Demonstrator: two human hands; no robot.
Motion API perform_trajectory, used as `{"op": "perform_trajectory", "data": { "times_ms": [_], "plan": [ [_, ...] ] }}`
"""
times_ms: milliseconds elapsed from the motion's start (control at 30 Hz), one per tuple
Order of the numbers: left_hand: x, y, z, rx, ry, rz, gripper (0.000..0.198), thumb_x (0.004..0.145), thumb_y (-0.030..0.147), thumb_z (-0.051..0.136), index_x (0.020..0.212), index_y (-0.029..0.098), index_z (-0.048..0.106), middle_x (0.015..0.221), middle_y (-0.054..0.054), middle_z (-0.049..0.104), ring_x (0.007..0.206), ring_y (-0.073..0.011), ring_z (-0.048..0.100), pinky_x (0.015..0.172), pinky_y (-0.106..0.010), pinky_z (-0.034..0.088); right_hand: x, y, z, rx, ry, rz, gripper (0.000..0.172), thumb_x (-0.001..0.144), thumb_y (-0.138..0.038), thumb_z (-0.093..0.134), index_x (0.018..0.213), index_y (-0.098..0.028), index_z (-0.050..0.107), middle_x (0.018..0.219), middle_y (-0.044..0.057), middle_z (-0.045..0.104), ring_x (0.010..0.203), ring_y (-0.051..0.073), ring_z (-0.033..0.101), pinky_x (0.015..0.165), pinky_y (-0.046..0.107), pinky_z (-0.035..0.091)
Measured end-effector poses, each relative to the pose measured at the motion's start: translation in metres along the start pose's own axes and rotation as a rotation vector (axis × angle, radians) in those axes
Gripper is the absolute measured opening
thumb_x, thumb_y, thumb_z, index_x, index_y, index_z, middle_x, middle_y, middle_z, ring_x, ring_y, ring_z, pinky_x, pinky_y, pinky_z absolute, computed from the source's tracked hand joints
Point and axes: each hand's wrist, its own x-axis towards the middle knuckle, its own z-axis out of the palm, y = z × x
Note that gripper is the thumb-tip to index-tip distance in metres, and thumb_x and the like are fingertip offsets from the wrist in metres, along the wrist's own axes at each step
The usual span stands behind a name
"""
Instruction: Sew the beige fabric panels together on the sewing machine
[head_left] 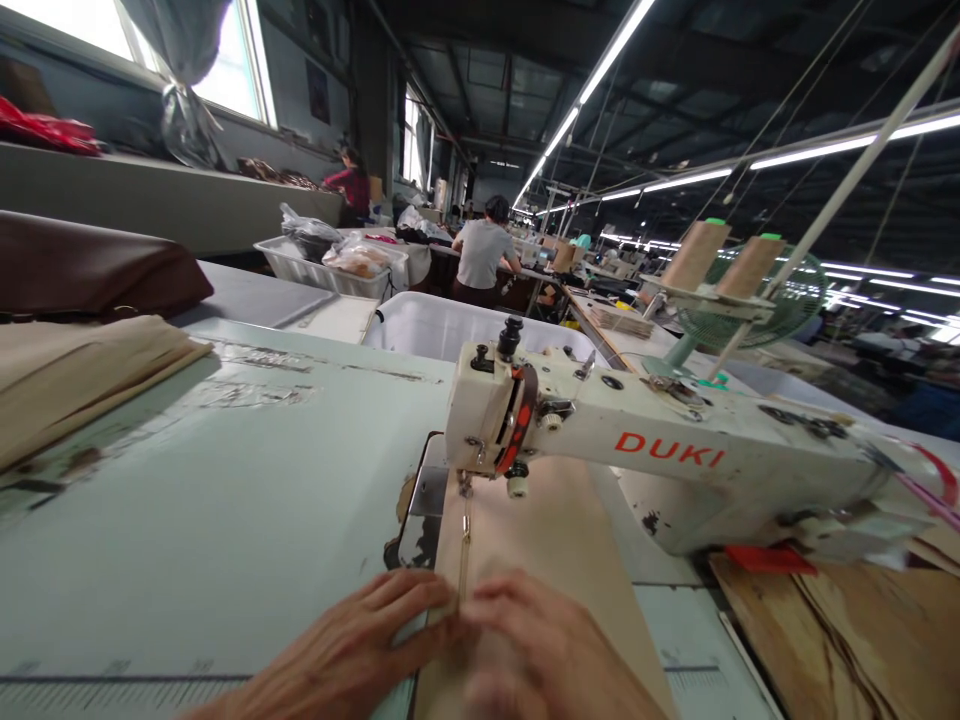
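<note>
A beige fabric panel (pixel 570 530) lies on the bed of a white sewing machine (pixel 600 420), passing under its needle and presser foot. A zipper (pixel 464 560) with a metal pull runs along the panel toward the foot. My left hand (pixel 360 640) pinches the panel's left edge beside the zipper, thumb and fingers close together. From the other side my right hand (pixel 547 640) meets it, its curled fingertips gripping the fabric by the zipper. The lower part of the right hand is smeared by motion.
Folded beige fabric (pixel 82 375) and brown material (pixel 97 265) lie at the left of the pale green table (pixel 285 500). Behind the machine stands a white bin (pixel 420 320). Two thread cones (pixel 697 255) and a fan (pixel 799 300) are at right. Co-workers sit farther back.
</note>
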Motion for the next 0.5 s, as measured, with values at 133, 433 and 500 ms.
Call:
{"op": "perform_trajectory", "data": {
  "times_ms": [133, 433, 500],
  "plan": [
    [-0.011, 0.001, -0.002, 0.090, -0.056, 0.098, 0.060, 0.091, 0.051, 0.062, 0.146, 0.035, 0.045, 0.144, -0.004, 0.054, 0.130, -0.0297, 0.052, 0.109, -0.038, 0.044, 0.037, 0.017, -0.021, -0.165, -0.139, -0.135, 0.029, 0.095, -0.014, 0.057, 0.122, -0.023, 0.062, 0.128, 0.002, 0.064, 0.121, 0.019, 0.057, 0.107, 0.034, 0.044],
    [-0.014, 0.003, -0.004, 0.229, -0.072, 0.179, 0.075, 0.090, 0.058, 0.061, 0.154, 0.033, 0.031, 0.145, -0.007, 0.053, 0.128, -0.0297, 0.054, 0.108, -0.039, 0.046, 0.006, 0.001, 0.003, -0.303, -0.051, 0.132, 0.042, 0.090, -0.022, 0.064, 0.132, -0.021, 0.058, 0.134, 0.010, 0.059, 0.118, 0.029, 0.058, 0.095, 0.044, 0.054],
    [-0.010, 0.006, -0.002, 0.203, -0.008, 0.214, 0.076, 0.093, 0.059, 0.056, 0.156, 0.034, 0.023, 0.139, -0.006, 0.058, 0.124, -0.0269, 0.056, 0.109, -0.037, 0.044, 0.000, 0.002, 0.004, -0.272, -0.131, 0.066, 0.044, 0.096, -0.025, 0.056, 0.140, -0.024, 0.052, 0.148, 0.007, 0.049, 0.131, 0.028, 0.050, 0.106, 0.047, 0.048]
  ]
}}
